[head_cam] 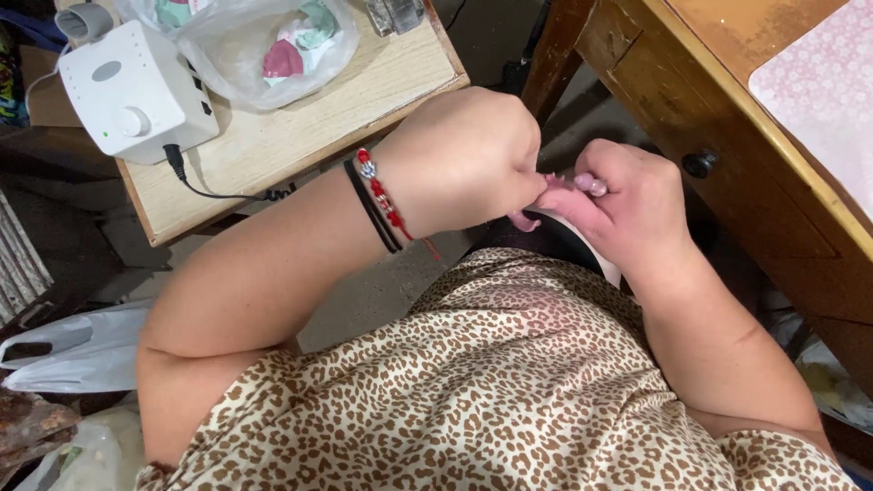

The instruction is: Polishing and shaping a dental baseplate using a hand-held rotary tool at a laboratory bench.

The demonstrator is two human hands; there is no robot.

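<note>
Head view, looking down: small pink piece (526, 221) pinched between both hands, close over the leopard-print top (509, 382), just left of the wooden bench (727, 118) with the dark drawer knob (699, 164). Hard to tell what the pink piece is, possibly a thin curved strip, since most of it hides behind the knuckles. Left hand (464, 159) curled into a near fist, grip closed, thumb and fingertips meeting on the piece's upper end. Right hand (627, 205) likewise closed, fingers wrapped from the bench side, pink-painted nails showing at the contact. A white rounded edge (607, 264) peeking out beneath the right hand, too hidden to name.

Judged from the pose, fine fingertip work: best done with wrists braced near the body, pull kept short and even, fingertips close together on the piece so it does not slip or kink, and pressure only as firm as needed.

Red beaded bracelet (382, 195) and black band (368, 207) on the left wrist. Further left of the bench, a pale wooden side table (300, 136) carrying a white device (136, 91) with a dial and black cable (209, 186), plus a clear plastic bag (268, 45) of coloured bits. White plastic bags (82, 350) on the floor, far from the bench, beside the left elbow.
</note>
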